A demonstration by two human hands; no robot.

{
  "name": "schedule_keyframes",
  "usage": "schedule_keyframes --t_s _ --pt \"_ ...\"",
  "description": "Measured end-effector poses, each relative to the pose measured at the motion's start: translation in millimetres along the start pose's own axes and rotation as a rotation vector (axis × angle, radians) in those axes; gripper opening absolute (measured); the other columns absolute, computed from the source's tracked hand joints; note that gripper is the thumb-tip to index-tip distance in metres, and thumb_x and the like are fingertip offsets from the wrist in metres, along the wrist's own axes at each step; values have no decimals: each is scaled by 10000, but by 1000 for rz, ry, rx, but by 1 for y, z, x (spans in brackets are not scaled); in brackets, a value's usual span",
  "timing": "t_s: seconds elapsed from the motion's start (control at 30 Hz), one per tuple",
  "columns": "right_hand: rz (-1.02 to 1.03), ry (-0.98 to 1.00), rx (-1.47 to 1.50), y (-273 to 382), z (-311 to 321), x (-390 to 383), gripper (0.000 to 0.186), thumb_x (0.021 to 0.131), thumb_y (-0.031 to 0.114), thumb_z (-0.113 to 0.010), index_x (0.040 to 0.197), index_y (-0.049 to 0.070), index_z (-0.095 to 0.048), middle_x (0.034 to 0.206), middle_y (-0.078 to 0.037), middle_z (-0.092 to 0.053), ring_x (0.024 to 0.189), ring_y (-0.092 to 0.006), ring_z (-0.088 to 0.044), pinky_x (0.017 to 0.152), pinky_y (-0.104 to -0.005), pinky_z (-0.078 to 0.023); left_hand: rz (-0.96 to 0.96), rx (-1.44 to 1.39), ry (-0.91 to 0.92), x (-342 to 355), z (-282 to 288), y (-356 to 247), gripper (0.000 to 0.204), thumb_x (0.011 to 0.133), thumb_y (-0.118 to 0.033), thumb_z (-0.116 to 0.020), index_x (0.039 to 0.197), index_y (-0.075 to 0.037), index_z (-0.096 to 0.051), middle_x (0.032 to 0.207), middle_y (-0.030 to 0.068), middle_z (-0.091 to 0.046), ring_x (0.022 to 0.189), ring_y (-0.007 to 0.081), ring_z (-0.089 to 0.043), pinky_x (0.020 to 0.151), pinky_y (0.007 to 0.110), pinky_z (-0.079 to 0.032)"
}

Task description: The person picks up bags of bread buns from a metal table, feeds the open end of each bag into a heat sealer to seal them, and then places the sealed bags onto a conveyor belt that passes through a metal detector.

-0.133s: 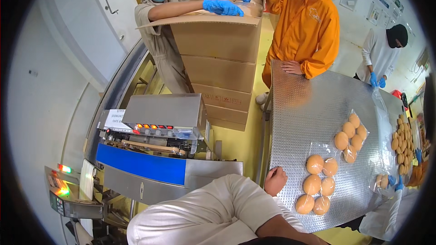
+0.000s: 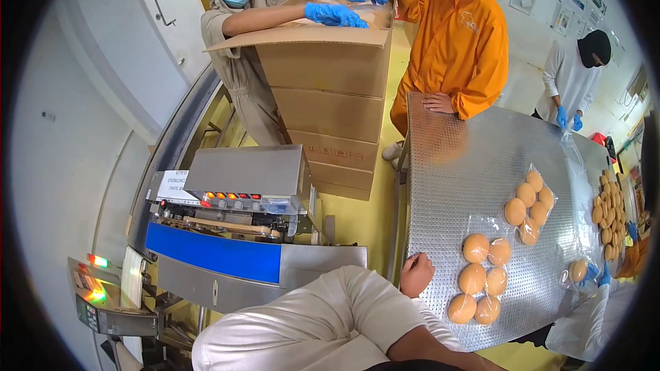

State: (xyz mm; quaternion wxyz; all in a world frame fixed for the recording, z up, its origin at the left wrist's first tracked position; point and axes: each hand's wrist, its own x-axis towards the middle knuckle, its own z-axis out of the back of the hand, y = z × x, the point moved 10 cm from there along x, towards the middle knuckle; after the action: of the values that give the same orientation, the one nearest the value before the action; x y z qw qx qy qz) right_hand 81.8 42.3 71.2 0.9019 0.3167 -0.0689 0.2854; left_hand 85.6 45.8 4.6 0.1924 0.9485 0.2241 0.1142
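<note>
The biggest thing I had on my feed was the dimpled metal table point(image 2: 447, 213), stretching ahead and rightward from the right hand point(image 2: 418, 275), which sat at its near left edge. Ahead and left of that hand stood a tall cardboard box point(image 2: 328, 110), a co-worker's blue gloves point(image 2: 337, 15) at its open top. Well to the hand's left I saw a steel machine point(image 2: 247, 172) with a blue belt point(image 2: 213, 253). Straight ahead, across the table, a person in orange point(image 2: 454, 48) rested a bare hand on it. Far to the right lay a heap of loose buns point(image 2: 608, 216). Just right of the hand was a clear bag point(image 2: 487, 228) of six brown buns; another bag point(image 2: 548, 184) lay beyond it, farther right. The right hand's fingers were curled loosely toward the palm; the left hand's state I could not tell, as it was out of sight.
</note>
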Motion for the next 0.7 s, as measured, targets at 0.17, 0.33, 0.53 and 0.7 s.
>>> schedule_keyframes --t_s 0.17,0.33,0.53,0.7 --pt "8 -18 -28 -14 -9 -4 94 812 133 -550 780 45 -536 722 -159 -565 718 -359 -541 686 -461 -399 128 -325 67 0 -16 14 244 929 -277 -465 725 -148 -433 662 24 -459 689 185 -446 689 338 -342" --pt "-5 15 30 -9 -2 -3 86 814 139 -556 781 60 -556 704 -150 -572 698 -344 -550 680 -451 -405 85 -137 133 -3 -22 19 183 936 -257 -471 794 -140 -468 726 36 -497 738 198 -465 707 340 -352" --pt "45 -73 335 -128 53 70 211 853 224 -595 820 15 -592 843 -157 -608 821 -315 -590 717 -386 -471 521 446 535 -51 -183 170 158 936 -253 -476 842 -126 -457 778 49 -490 781 209 -460 735 345 -349" --pt "353 -882 -555 -106 424 153 359 931 167 -536 1225 -37 -510 1272 -184 -529 1185 -285 -498 1013 -365 -382 658 743 912 -94 -290 232 148 937 -249 -479 882 -115 -448 822 60 -484 817 219 -455 759 348 -346"
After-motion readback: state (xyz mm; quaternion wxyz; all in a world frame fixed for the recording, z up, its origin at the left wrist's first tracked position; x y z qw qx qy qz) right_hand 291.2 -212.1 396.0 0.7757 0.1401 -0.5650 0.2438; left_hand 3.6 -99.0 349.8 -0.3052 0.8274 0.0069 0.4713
